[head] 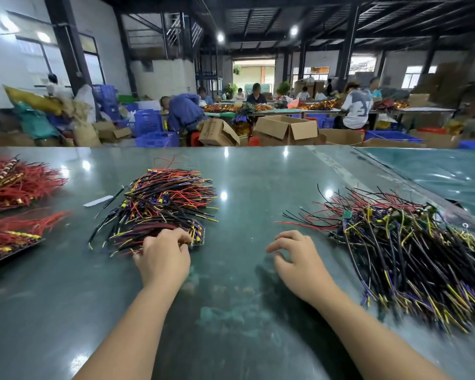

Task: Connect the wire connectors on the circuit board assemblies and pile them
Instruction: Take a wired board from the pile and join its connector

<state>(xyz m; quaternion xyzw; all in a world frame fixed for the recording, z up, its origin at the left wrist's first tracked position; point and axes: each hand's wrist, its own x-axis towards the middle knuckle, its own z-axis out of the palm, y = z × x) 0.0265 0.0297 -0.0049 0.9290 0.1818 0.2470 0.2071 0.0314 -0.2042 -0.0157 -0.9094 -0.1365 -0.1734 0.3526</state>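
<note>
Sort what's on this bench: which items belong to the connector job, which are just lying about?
In the job:
- neat pile of wired boards, left hand resting on its near edge
- loose heap of wired boards beside the right hand, which holds nothing

Lying about:
- red wire bundles at far left
- white strip on the table

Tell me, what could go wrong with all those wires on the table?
The left hand rests on the near edge of the neat stacked pile of black, red and yellow wired boards; a nudge might topple it. The loose tangled heap of black, yellow and purple wires beside the empty right hand could snag, so lifting one assembly may drag others along.
</note>
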